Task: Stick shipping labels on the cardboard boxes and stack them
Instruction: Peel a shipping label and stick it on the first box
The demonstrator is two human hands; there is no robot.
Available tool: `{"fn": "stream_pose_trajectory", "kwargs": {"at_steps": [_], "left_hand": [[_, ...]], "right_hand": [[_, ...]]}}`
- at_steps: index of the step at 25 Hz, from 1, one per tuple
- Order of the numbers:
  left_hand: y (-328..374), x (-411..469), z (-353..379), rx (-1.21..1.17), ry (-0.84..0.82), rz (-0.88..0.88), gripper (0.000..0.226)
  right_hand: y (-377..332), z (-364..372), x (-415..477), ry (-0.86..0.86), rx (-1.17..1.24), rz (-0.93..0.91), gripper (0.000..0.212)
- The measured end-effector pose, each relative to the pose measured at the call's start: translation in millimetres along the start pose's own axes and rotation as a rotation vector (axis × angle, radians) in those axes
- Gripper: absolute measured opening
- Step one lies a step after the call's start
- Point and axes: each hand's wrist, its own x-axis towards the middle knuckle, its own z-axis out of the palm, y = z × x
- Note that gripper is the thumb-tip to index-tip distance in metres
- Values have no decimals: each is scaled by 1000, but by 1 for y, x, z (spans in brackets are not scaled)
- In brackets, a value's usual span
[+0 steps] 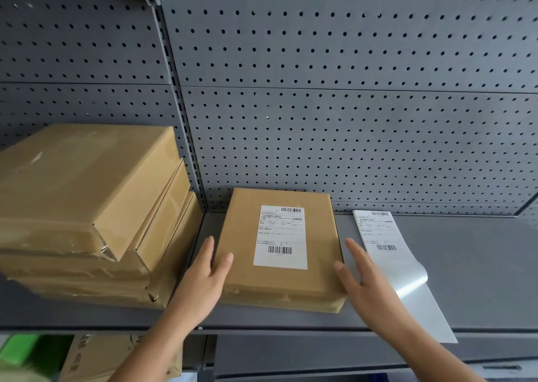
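A flat brown cardboard box (241, 253) lies on the grey shelf (465, 265), and a white shipping label (281, 237) is stuck on its top. My left hand (205, 276) lies against the box's left side with straight fingers, thumb on the top edge. My right hand (364, 276) is at the box's right side, fingers straight, slightly blurred. Right of it lies a label sheet (381, 236) with one printed label and a bare glossy backing strip hanging over the shelf's front edge. A stack of unlabelled brown boxes (87, 195) stands at the left.
A grey pegboard wall (349, 119) backs the shelf. An upright post (186, 148) separates the left bay from the middle one. Below the shelf at the lower left are another cardboard box (116, 358) and something green (29, 352).
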Motion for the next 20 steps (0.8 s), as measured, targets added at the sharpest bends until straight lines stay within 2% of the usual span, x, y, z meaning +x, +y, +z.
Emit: {"fn": "stream_pose_trajectory", "kwargs": {"at_steps": [2,5,8,12,20], "left_hand": [[0,6,2,-269,-20,-148,63],[-6,13,5,-472,-82,-250,53],[-8,10,6,-540,-96,-291,57],[8,-5,10,-561,-58,-257,34],[71,-21,44,-621,-76,-72,19]], "right_hand": [[-2,2,10,-16,197,168,68],[-2,10,21,-82,397,317,69],[-9,16,21,-105,454,337,36],[-10,13,18,-61,469,341,28],[1,-62,6,93,503,318,28]]}}
